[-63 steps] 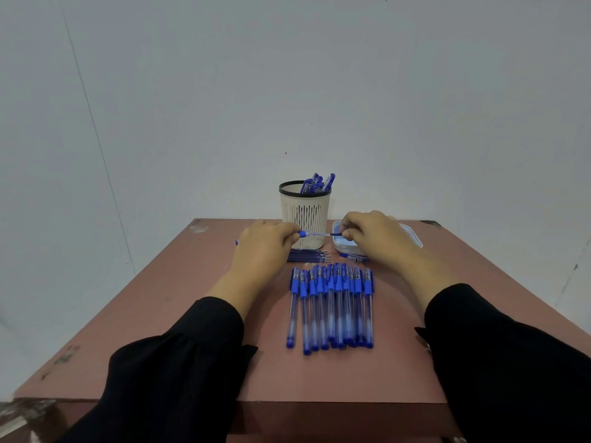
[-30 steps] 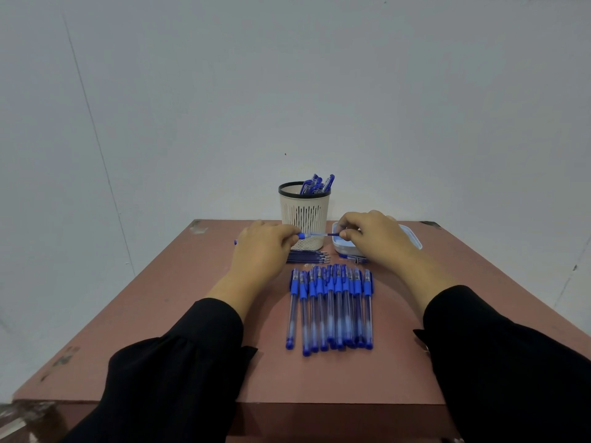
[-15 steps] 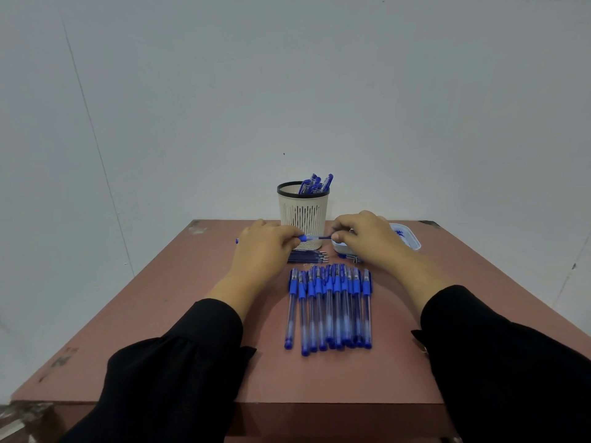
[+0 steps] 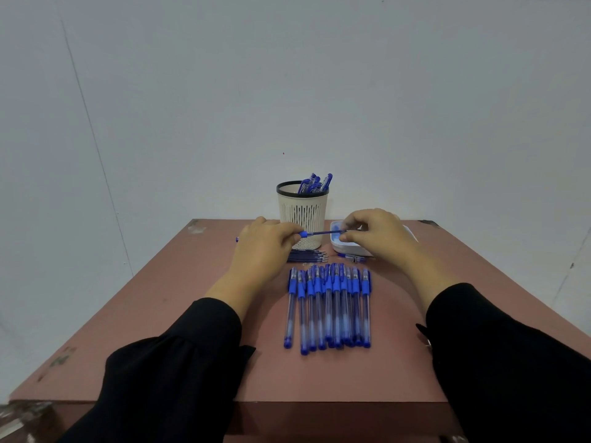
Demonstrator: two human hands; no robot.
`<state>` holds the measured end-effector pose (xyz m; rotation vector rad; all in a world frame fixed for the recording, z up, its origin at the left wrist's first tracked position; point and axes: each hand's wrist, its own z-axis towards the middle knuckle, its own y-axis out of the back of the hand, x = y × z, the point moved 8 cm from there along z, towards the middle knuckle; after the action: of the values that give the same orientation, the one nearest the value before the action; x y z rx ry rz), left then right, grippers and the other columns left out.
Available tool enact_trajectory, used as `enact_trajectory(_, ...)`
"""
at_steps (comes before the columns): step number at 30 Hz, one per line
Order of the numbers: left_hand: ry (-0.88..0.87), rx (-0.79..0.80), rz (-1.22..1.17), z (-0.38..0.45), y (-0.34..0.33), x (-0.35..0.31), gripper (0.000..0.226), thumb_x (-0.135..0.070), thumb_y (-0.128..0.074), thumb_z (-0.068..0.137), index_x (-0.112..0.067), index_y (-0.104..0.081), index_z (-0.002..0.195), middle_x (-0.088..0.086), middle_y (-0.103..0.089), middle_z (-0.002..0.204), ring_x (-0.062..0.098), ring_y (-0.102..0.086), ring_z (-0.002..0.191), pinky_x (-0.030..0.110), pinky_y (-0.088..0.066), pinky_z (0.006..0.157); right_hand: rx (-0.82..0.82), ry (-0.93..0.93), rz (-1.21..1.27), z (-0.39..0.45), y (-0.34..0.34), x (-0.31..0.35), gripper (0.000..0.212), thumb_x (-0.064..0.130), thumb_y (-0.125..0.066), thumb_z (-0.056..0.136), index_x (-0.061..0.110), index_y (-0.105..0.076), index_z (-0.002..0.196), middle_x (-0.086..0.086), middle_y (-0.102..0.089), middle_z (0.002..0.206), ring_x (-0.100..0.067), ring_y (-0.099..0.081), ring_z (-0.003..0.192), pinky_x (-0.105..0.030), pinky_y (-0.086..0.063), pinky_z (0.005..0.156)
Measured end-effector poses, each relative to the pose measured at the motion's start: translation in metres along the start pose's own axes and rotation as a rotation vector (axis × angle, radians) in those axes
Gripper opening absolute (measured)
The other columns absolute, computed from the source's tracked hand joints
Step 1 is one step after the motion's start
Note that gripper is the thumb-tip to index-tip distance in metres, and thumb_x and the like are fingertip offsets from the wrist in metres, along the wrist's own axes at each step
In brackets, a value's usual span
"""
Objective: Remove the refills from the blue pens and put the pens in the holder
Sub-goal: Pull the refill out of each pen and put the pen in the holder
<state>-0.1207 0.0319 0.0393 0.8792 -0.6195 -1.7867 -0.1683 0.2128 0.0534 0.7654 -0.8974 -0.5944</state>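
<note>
**Inspector A:** Left hand [image 4: 265, 247], centre frame, left of the holder: fingers curled round a blue pen [image 4: 305, 234], gripped at the blue collar. Barrel end seen poking out past the far side of the hand, at left.

**Inspector B:** Confirmed. Right hand [image 4: 377, 233], just right of centre: fingertips pinched on the far end of a thin dark refill [image 4: 329, 232]. Refill spans the gap between the two hands, level, in front of the holder's lower wall.

**Inspector A:** Noted. Hands apart, joined only by that refill. Holder [image 4: 302, 215], cream with slotted wall and black rim, upright at the far edge of the table [image 4: 179, 314], upper centre of frame. Several blue pens [image 4: 315, 182] stood inside, leaning right.

**Inspector B:** Row of capped blue pens [image 4: 329, 308] laid side by side on the table, centre frame, below both hands; touching or nearly so. Count uncertain, roughly ten.

**Inspector A:** Small bundle of loose refills [image 4: 308, 255] flat on the table, between holder base and pen row, partly hidden by the left hand.

**Inspector B:** White tray [image 4: 335, 241] right of the holder, under the right hand; bluish contents, unclear. Small blue parts [image 4: 353, 258] lying just in front of it. Black sleeves [image 4: 179, 362] at both lower corners.
</note>
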Motion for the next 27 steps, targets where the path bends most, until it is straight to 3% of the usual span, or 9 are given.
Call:
enact_trajectory(3, -0.02, 0.02, -0.038, 0.0, -0.002, -0.003, 0.026, -0.034, -0.046, 0.097, -0.032, -0.064, 0.116, -0.006, -0.067, 0.101, 0.015, -0.043, 0.091, 0.031, -0.035, 0.081, 0.036, 0.046, 0.019, 0.0, -0.008, 0.009, 0.008, 0.032, -0.069, 0.084, 0.03, -0.075, 0.088, 0.02, -0.061, 0.079, -0.01, -0.056, 0.09, -0.038, -0.04, 0.094)
enact_trajectory(7, -0.071, 0.027, -0.062, -0.002, -0.003, -0.012, 0.025, -0.032, -0.048, 0.097, -0.031, -0.065, 0.115, -0.005, -0.067, 0.099, 0.016, -0.046, 0.092, 0.03, -0.034, 0.079, 0.178, 0.043, 0.227, -0.006, -0.022, 0.02, 0.019, 0.036, -0.062, 0.09, 0.031, -0.073, 0.076, 0.002, -0.07, 0.073, -0.029, -0.066, 0.076, -0.039, -0.054, 0.071)
enact_trajectory(9, -0.067, 0.032, -0.05, -0.003, -0.003, -0.012, 0.025, -0.032, -0.047, 0.097, -0.031, -0.065, 0.114, -0.005, -0.067, 0.099, 0.016, -0.046, 0.092, 0.032, -0.034, 0.079, 0.193, 0.018, 0.292, -0.006, -0.023, 0.016, 0.028, 0.038, -0.055, 0.095, 0.024, -0.073, 0.078, -0.001, -0.072, 0.08, -0.026, -0.067, 0.082, -0.04, -0.055, 0.078)
enact_trajectory(11, -0.049, 0.024, -0.033, -0.002, -0.003, -0.007, 0.025, -0.033, -0.047, 0.097, -0.032, -0.065, 0.115, -0.006, -0.067, 0.101, 0.016, -0.047, 0.094, 0.034, -0.037, 0.083, 0.096, 0.019, 0.195, 0.001, -0.009, 0.005, 0.028, 0.039, -0.052, 0.096, 0.023, -0.073, 0.085, 0.005, -0.071, 0.087, -0.016, -0.064, 0.09, -0.038, -0.05, 0.089)
enact_trajectory(13, -0.038, 0.015, -0.028, -0.001, -0.002, -0.004, 0.026, -0.033, -0.047, 0.097, -0.032, -0.065, 0.115, -0.007, -0.068, 0.103, 0.016, -0.048, 0.095, 0.034, -0.038, 0.085, 0.049, -0.03, 0.069, 0.003, 0.002, -0.01, 0.016, 0.038, -0.06, 0.091, 0.031, -0.07, 0.081, 0.009, -0.069, 0.088, -0.014, -0.062, 0.092, -0.036, -0.049, 0.087)
enact_trajectory(18, -0.04, 0.014, -0.022, -0.001, -0.001, -0.004, 0.026, -0.032, -0.047, 0.097, -0.031, -0.065, 0.116, -0.007, -0.068, 0.105, 0.016, -0.047, 0.095, 0.034, -0.038, 0.085, 0.23, -0.113, -0.229, -0.004, -0.005, -0.022, 0.007, 0.034, -0.073, 0.077, 0.038, -0.075, 0.082, 0.023, -0.065, 0.068, -0.001, -0.057, 0.08, -0.026, -0.039, 0.076)
enact_trajectory(22, -0.037, 0.018, -0.016, -0.001, -0.001, -0.004, 0.027, -0.033, -0.046, 0.097, -0.032, -0.064, 0.116, -0.008, -0.067, 0.106, 0.016, -0.047, 0.096, 0.035, -0.039, 0.087, 0.222, -0.095, -0.306, -0.005, -0.011, -0.02, 0.013, 0.03, -0.075, 0.076, 0.032, -0.077, 0.088, 0.017, -0.07, 0.086, -0.003, -0.057, 0.086, -0.023, -0.034, 0.078)
enact_trajectory(24, -0.036, 0.011, -0.019, -0.001, -0.001, -0.004, 0.027, -0.034, -0.046, 0.097, -0.032, -0.064, 0.116, -0.008, -0.067, 0.107, 0.015, -0.047, 0.095, 0.036, -0.039, 0.087, 0.175, -0.095, -0.211, -0.003, -0.011, -0.018, 0.008, 0.026, -0.072, 0.079, 0.027, -0.076, 0.086, 0.013, -0.07, 0.086, -0.006, -0.06, 0.085, -0.024, -0.04, 0.079)
enact_trajectory(27, -0.025, 0.005, -0.014, -0.001, 0.0, -0.003, 0.027, -0.034, -0.046, 0.097, -0.032, -0.064, 0.117, -0.008, -0.068, 0.107, 0.015, -0.046, 0.094, 0.034, -0.038, 0.085, 0.042, -0.121, 0.205, -0.001, -0.006, -0.009, 0.002, 0.017, -0.07, 0.083, 0.018, -0.071, 0.085, 0.005, -0.069, 0.084, -0.007, -0.061, 0.078, -0.019, -0.044, 0.067)
